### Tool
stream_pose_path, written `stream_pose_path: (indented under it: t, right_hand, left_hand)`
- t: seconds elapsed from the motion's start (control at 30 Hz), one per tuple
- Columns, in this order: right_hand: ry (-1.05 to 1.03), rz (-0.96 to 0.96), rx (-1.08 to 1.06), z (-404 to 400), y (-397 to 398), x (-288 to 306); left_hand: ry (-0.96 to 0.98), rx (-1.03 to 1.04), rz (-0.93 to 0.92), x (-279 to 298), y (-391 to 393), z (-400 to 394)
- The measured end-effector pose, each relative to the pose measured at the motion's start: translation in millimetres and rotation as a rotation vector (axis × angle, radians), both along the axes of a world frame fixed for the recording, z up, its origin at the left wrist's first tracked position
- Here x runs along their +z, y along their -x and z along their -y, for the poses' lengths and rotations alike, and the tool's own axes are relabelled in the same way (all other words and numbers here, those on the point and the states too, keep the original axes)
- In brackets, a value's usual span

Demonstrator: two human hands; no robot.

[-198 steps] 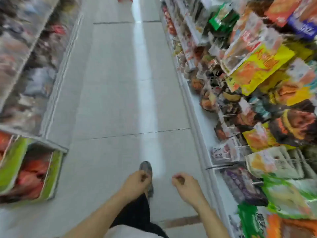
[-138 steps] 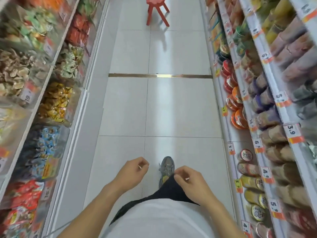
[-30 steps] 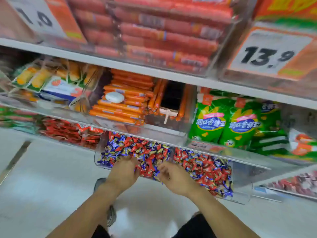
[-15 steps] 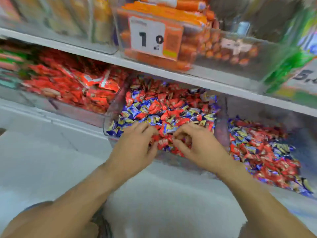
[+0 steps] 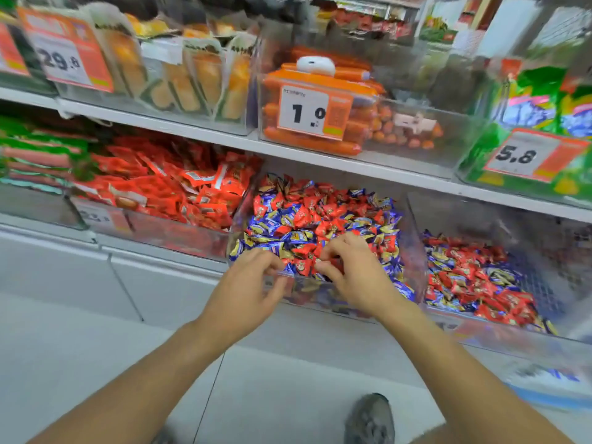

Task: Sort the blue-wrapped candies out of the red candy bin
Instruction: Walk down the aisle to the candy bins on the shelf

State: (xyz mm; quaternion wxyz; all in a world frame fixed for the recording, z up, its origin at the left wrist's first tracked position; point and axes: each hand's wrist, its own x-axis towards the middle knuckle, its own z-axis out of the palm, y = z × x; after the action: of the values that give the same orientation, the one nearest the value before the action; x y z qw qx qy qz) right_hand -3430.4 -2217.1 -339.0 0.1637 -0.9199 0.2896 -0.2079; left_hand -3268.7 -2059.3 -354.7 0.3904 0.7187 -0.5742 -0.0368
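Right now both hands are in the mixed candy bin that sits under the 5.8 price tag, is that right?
Not quite. The left hand and right hand are in the mixed candy bin, but the head view shows it sits under the 1.0 price tag. The 5.8 tag is further right.

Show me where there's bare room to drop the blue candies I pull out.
Most bare room shows at the back of the right bin, behind its candies. The middle bin under both hands, left and right, is heaped wall to wall. The red packets fill their bin.
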Motion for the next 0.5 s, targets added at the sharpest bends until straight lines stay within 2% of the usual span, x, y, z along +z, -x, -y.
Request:
stream_pose_path:
  t: [0.07,0.13,0.2,0.3,0.43,0.5]
  right_hand:
    - [-0.218,0.179,0.028,-16,-3,8]
    - [-0.513,0.314,0.087,-36,-13,19]
    - [-0.572,0.352,0.111,-52,-22,19]
    - [-0.563,0.393,0.097,-69,-25,11]
    - [-0.959,0.457,0.130,-80,-11,5]
    - [-1.125,0.476,0.073,-81,-7,2]
  left_hand:
    - [-0.002,0.029,-0.271,5,5,-8]
    - [-0.007,0.029,-0.664,16,12,-14]
    - [0.057,0.023,-0.874,23,15,-17]
    - [0.083,0.014,-0.945,25,13,-22]
    - [0.074,0.047,-1.009,14,11,-26]
    - [0.051,0.075,-1.032,7,11,-26]
